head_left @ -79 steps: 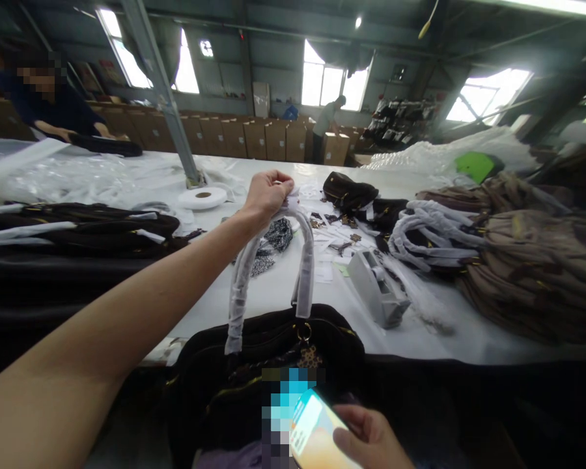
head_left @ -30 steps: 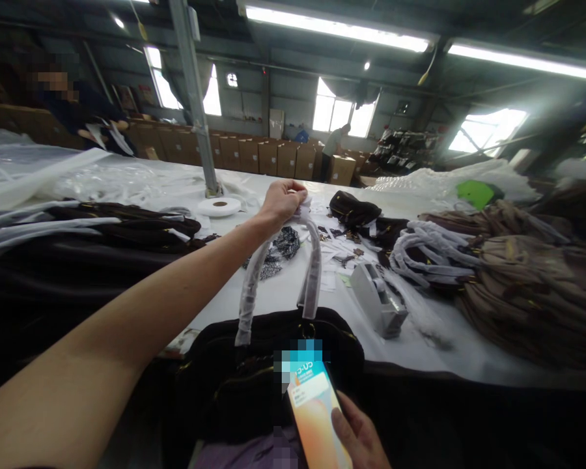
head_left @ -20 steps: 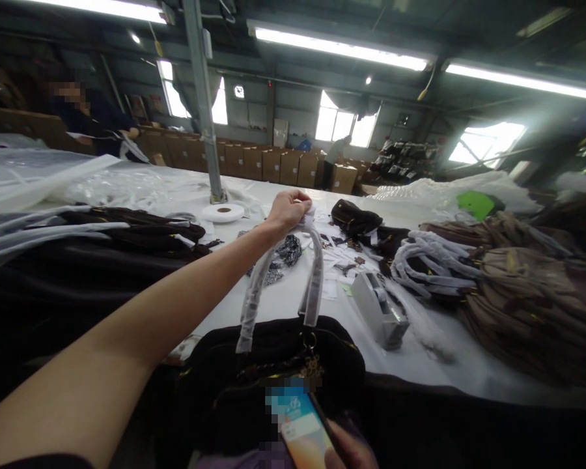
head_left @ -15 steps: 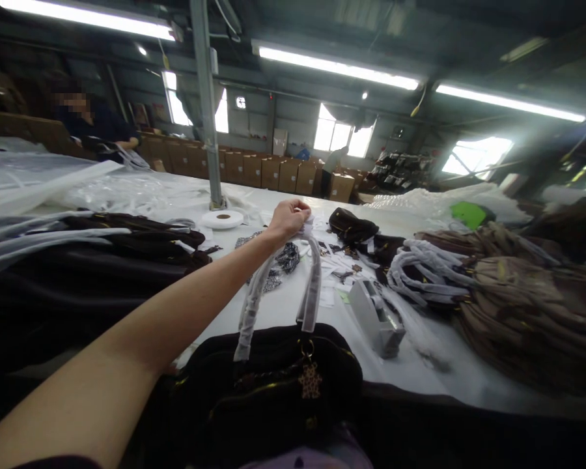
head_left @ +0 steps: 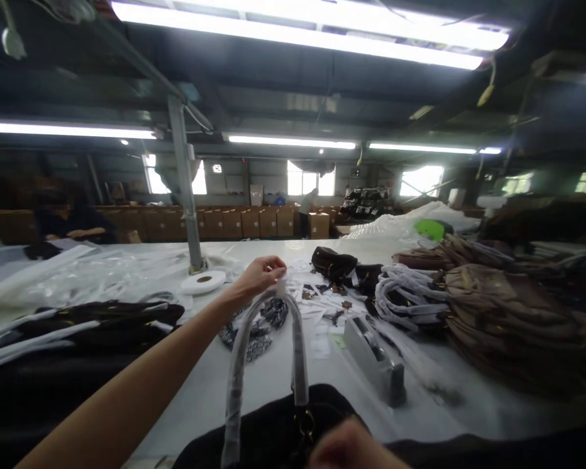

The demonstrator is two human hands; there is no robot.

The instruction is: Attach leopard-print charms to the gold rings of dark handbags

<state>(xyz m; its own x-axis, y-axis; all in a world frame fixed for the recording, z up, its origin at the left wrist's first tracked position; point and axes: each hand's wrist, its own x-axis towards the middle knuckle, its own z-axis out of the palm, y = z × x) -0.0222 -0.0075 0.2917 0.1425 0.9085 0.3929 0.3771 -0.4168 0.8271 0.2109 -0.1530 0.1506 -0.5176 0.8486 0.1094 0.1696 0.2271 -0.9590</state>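
Observation:
My left hand is stretched out over the white table, closed round the top of the plastic-wrapped handles of a dark brown handbag. The bag stands at the near table edge. My right hand shows only as a blurred shape at the bottom edge, just in front of the bag; its fingers are not visible and nothing can be made out in it.
A grey tape dispenser lies right of the bag. Tan bags with wrapped handles are piled at the right, dark bags at the left. A tape roll sits by a steel post. A person works at far left, another by cartons.
The camera has tilted upward, showing more ceiling. The phone my right hand held has dropped out of view. My left hand keeps its grip on the bag handles.

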